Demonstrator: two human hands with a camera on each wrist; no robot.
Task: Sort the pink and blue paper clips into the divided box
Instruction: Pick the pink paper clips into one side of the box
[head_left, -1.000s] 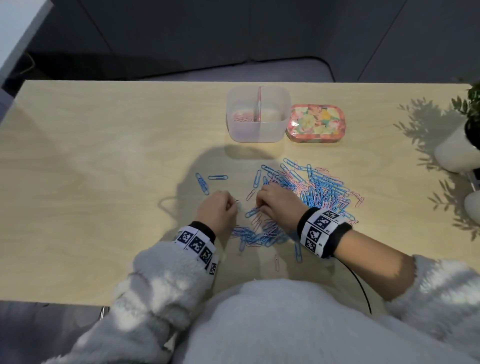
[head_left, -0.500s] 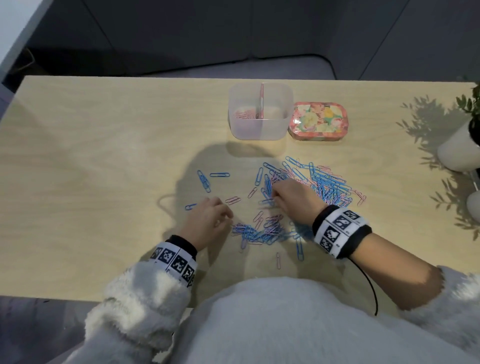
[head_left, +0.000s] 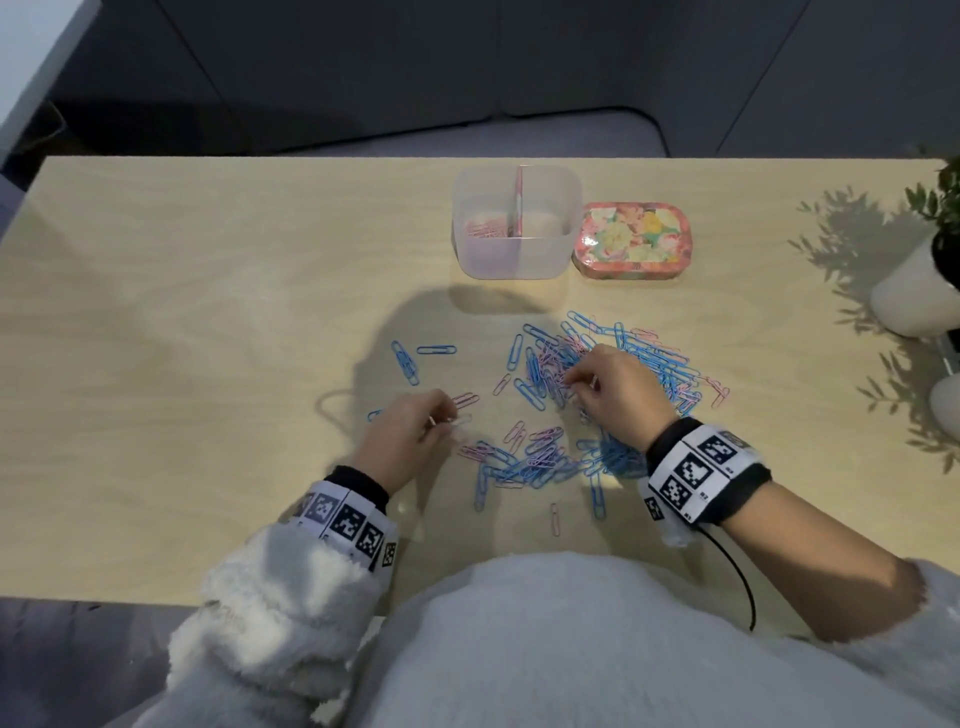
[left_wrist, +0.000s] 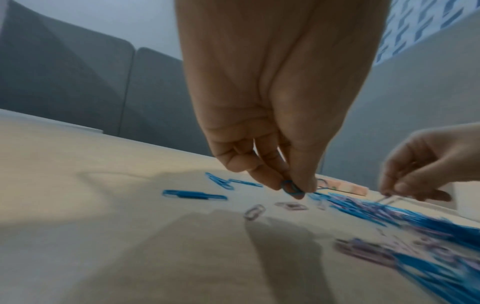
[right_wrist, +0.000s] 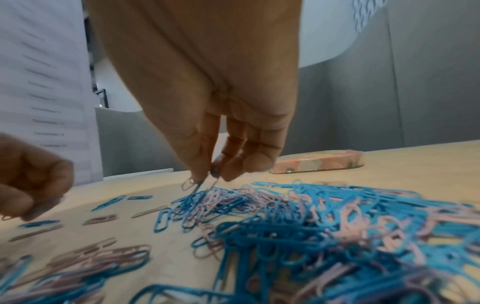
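A mixed pile of pink and blue paper clips (head_left: 597, 374) lies mid-table, with a smaller heap (head_left: 540, 460) nearer me. The clear divided box (head_left: 514, 260) stands behind it; pink clips (head_left: 483, 228) lie in its left compartment. My left hand (head_left: 441, 420) hovers left of the heap. In the left wrist view it pinches a blue paper clip (left_wrist: 291, 188) between thumb and fingers. My right hand (head_left: 574, 387) reaches into the pile's left side. It pinches a pale pink clip (right_wrist: 188, 183) at the fingertips, just above the pile (right_wrist: 324, 216).
A flowered tin (head_left: 631, 236) sits right of the box. Loose blue clips (head_left: 405, 361) lie to the left of the pile. White plant pots (head_left: 914, 291) stand at the table's right edge. The near table edge runs just below my wrists.
My hands have drawn apart: the right has moved right and away into the big pile, the left has slid slightly left. Each now pinches a clip.
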